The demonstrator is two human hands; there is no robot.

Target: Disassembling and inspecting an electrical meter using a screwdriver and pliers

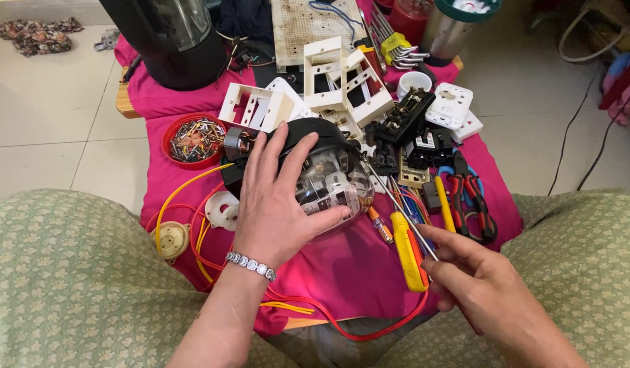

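Observation:
My left hand [277, 197] lies spread over a round electricity meter with a clear dome cover [332, 178], fingers pressing on its top and side. My right hand [475, 283] pinches a thin metal screwdriver shaft [397, 204] whose tip reaches toward the meter's right edge. A yellow-handled screwdriver [407, 249] lies on the pink cloth just left of my right hand.
A low table under a pink cloth [349, 266] carries white switch frames [332, 75], black switch parts [407, 119], pliers with red and black handles [471, 201], a red bowl of small parts [192, 140], red and yellow wires [192, 225], hex keys [393, 44] and a black appliance [175, 41].

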